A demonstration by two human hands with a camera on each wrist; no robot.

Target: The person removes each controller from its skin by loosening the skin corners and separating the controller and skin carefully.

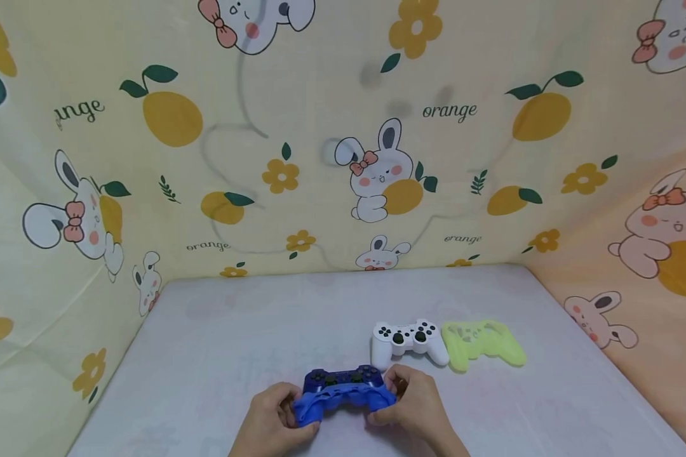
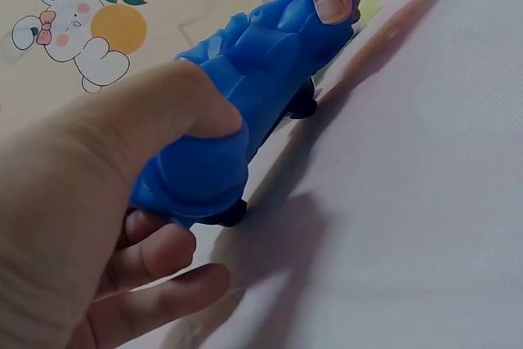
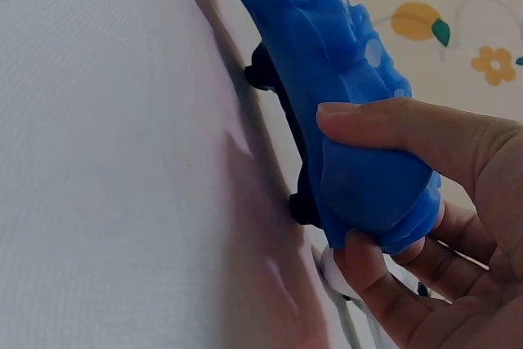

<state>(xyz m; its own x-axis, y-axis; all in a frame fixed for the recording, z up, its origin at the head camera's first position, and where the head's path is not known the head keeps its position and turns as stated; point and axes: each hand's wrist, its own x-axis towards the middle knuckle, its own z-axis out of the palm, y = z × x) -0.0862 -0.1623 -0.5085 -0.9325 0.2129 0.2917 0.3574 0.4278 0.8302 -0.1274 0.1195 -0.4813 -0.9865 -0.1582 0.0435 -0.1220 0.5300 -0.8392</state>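
Note:
A dark blue game controller [image 1: 343, 379] sits partway inside a bright blue silicone cover [image 1: 351, 395] near the front of the table. The cover wraps its grips and near side, while the button face shows at the far side in the head view. My left hand [image 1: 270, 416] grips the left handle through the cover, thumb on the near side. Around the right handle curl the fingers of my right hand [image 1: 418, 406]. In the right wrist view, the thumb presses on the stretched cover [image 3: 343, 63]. The controller's underside is mostly hidden.
Just behind my right hand lies a white game controller [image 1: 383, 350], face up. Beside it, to the right, is a yellow-green silicone cover [image 1: 488, 346]. Patterned cloth walls [image 1: 320, 209] close off the back and sides of the pale table [image 1: 234, 330].

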